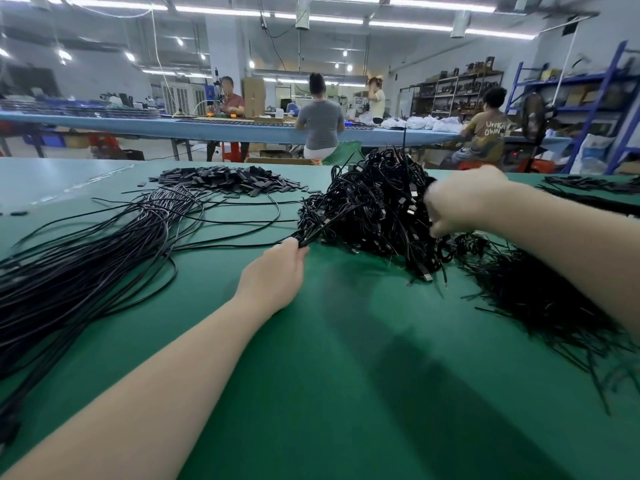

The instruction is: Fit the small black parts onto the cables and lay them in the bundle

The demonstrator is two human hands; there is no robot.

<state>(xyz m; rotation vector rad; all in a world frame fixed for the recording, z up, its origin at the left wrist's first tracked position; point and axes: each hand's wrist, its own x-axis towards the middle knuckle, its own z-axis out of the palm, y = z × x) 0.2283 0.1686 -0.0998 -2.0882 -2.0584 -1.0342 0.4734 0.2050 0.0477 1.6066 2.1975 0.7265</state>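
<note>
Green table (346,393), left hand (277,271) gripping cable bundle (363,209), right hand (460,199) blurred, grip unclear, shirt (488,131) reads "UNK OWN"

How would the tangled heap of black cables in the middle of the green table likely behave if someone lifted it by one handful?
The cable heap would probably sag floppily, since its strands loop loosely. Being tangled, it likely drags neighbours along. The left hand grips only a few.

Two bare forearms reach fwd from the bottom edge. Left hand (277,268) sits palm down, wrist straight, fingers curled at the tips and pinching a thin gathered strand of black cables (313,232). Right arm enters from the right edge, raised higher; right hand (464,199) is motion-blurred, fingers bent downward, grip can't be made out.
</note>
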